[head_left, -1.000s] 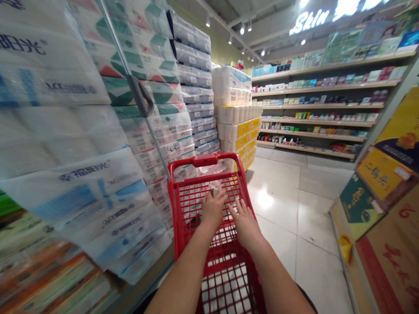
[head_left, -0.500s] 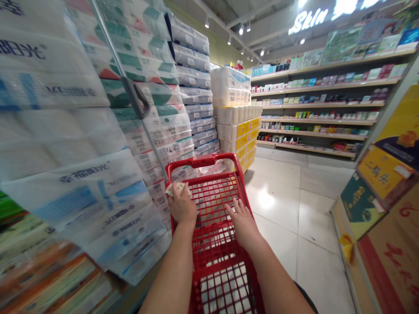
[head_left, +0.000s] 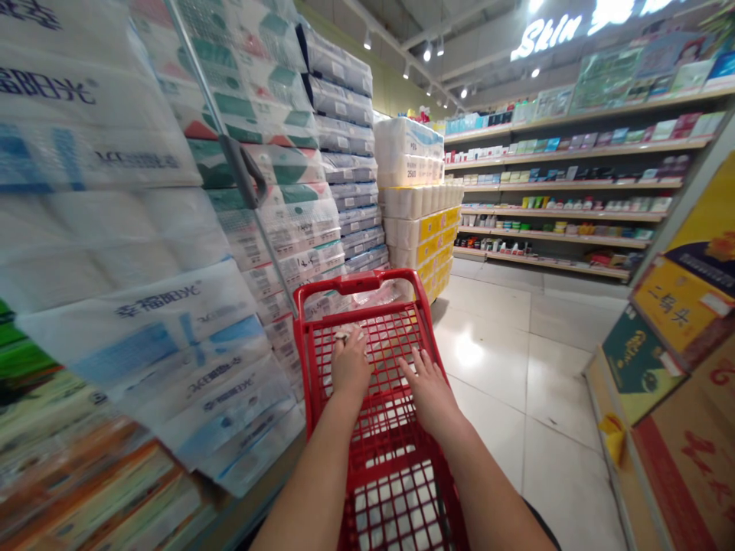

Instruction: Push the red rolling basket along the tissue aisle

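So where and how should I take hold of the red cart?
Probably best by the thicker middle of its top bar, coming from above. On the red cart, that bar runs crosswise at the far end, and an opening separates it from the mesh panel, which likely leaves room to wrap around it.

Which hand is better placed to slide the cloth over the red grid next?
Probably the left hand: it holds the cloth at the red grid. The right hand, also near the grid, is open with no cloth visible.
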Demonstrator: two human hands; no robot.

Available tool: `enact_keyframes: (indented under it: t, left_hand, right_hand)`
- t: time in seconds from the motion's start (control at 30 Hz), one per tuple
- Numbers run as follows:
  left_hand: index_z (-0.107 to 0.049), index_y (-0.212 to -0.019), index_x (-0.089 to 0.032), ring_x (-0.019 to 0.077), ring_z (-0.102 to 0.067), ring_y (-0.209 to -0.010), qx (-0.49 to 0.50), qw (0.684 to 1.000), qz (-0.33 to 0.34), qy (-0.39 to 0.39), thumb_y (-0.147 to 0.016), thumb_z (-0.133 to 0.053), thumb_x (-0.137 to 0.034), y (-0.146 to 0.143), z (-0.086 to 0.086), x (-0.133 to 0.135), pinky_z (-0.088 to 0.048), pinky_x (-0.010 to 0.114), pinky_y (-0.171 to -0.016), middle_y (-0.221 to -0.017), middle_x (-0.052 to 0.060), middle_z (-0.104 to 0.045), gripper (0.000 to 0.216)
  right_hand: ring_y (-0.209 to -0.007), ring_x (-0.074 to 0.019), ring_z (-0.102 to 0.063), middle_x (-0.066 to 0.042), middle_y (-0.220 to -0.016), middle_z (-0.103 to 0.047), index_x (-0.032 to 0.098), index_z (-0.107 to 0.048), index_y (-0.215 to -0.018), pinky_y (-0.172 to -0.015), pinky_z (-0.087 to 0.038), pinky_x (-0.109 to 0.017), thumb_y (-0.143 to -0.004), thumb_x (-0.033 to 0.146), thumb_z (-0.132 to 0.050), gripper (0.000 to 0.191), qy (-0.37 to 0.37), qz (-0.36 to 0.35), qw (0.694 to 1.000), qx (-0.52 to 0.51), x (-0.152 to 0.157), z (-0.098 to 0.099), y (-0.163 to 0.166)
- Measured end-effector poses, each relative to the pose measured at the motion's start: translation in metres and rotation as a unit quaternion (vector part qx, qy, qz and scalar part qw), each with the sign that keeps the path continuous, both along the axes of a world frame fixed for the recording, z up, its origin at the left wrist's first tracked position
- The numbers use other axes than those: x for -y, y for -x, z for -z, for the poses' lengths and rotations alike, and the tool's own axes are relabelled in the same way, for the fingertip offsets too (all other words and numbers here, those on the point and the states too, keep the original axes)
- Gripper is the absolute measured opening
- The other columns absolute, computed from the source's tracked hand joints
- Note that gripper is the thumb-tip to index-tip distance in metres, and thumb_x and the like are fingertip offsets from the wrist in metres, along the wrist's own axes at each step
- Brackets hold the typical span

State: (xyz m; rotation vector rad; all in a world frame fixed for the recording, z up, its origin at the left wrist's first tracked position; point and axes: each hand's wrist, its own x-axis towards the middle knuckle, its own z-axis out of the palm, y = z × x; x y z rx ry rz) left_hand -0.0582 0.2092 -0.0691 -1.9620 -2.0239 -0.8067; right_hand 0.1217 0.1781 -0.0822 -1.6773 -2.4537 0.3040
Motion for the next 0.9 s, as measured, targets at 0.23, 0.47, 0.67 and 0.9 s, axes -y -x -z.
enact_keyframes:
  t: [0.23,0.47,0.67,0.9]
  left_hand:
    - [-0.063,-0.122,-0.025,0.0235,-0.043,-0.125,-0.002,0.994,0.111,0.009,-0.079,-0.054,-0.006,-0.025,0.007,0.003,-0.037,0.038,-0.109,-0.136,0.000,-0.055,0.048]
    - [-0.060,-0.127,-0.021,0.0258,-0.040,-0.129,0.008,0.996,0.083,0.010,-0.078,-0.052,-0.005,-0.025,0.009,-0.011,-0.038,0.040,-0.108,-0.144,0.006,-0.047,0.051]
    - [-0.059,-0.127,-0.021,0.0271,-0.039,-0.130,-0.027,0.994,0.103,0.031,-0.078,-0.051,-0.004,-0.028,0.010,-0.025,-0.036,0.044,-0.108,-0.143,0.005,-0.048,0.053]
    - [-0.059,-0.128,-0.024,0.0242,-0.040,-0.128,-0.042,0.992,0.109,0.057,-0.079,-0.048,-0.001,-0.018,0.005,-0.010,-0.038,0.039,-0.107,-0.143,0.002,-0.049,0.055]
  right_hand:
    - [-0.146,-0.0297,-0.001,-0.012,-0.159,-0.002,0.026,-0.022,-0.151,-0.114,-0.020,-0.044,-0.068,-0.003,-0.056,0.094,0.005,-0.001,1.000,0.004,-0.001,0.003,0.000]
    - [-0.145,-0.0300,-0.005,-0.013,-0.159,-0.006,0.024,-0.027,-0.150,-0.114,-0.022,-0.044,-0.072,-0.002,-0.051,0.085,0.004,0.006,1.000,0.011,0.000,-0.007,0.003]
    - [-0.145,-0.0299,-0.006,-0.013,-0.158,-0.008,0.022,-0.030,-0.149,-0.114,-0.022,-0.044,-0.077,0.001,-0.051,0.078,-0.007,0.036,0.999,0.015,-0.002,-0.004,0.012]
    - [-0.145,-0.0273,-0.009,-0.008,-0.159,-0.010,0.025,-0.030,-0.149,-0.113,-0.024,-0.043,-0.079,0.002,-0.047,0.075,0.002,0.038,0.999,0.020,0.000,-0.010,0.012]
